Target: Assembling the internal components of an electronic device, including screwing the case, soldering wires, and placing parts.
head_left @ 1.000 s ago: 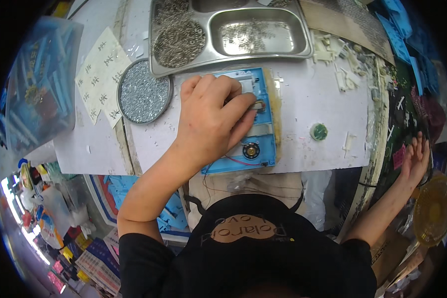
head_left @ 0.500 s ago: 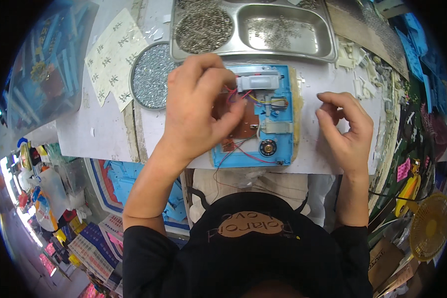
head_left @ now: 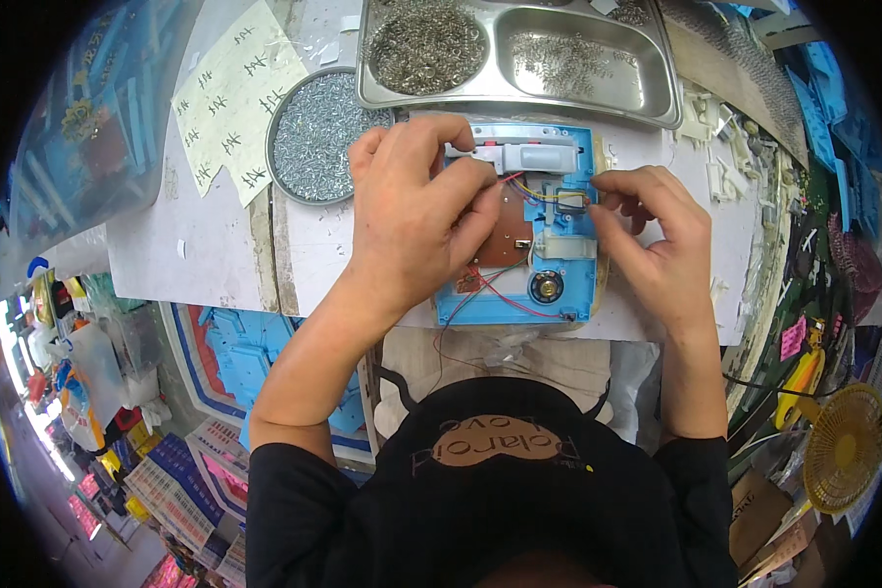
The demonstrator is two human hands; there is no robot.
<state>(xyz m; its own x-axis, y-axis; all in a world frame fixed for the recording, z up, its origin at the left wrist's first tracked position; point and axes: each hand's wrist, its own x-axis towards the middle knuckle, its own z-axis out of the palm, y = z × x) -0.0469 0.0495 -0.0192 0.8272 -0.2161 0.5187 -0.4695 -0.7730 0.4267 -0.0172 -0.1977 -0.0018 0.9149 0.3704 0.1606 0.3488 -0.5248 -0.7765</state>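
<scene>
A blue plastic casing (head_left: 568,309) lies on the table with its inside facing up. In it are a brown circuit board (head_left: 510,227), a white box-shaped part (head_left: 544,159), a round black speaker (head_left: 546,287) and thin coloured wires. My left hand (head_left: 416,211) is bent over the casing's upper left, fingers closed in a pinch by the white part; whatever is between the tips is hidden. At the right edge my right hand (head_left: 661,240) pinches with thumb and forefinger beside a small wired part (head_left: 570,201). What those tips hold is too small to make out.
Behind the casing stands a steel compartment tray (head_left: 519,105) with small metal pieces. A round dish of screws (head_left: 325,137) sits on the left, beside a marked paper sheet (head_left: 230,108). White plastic pieces (head_left: 720,181) lie to the right. A yellow fan (head_left: 846,446) stands at lower right.
My right hand has moved left to the casing's right edge, its thumb and forefinger now at the small wired part. My left hand stays over the casing's upper left. The view has shifted slightly.
</scene>
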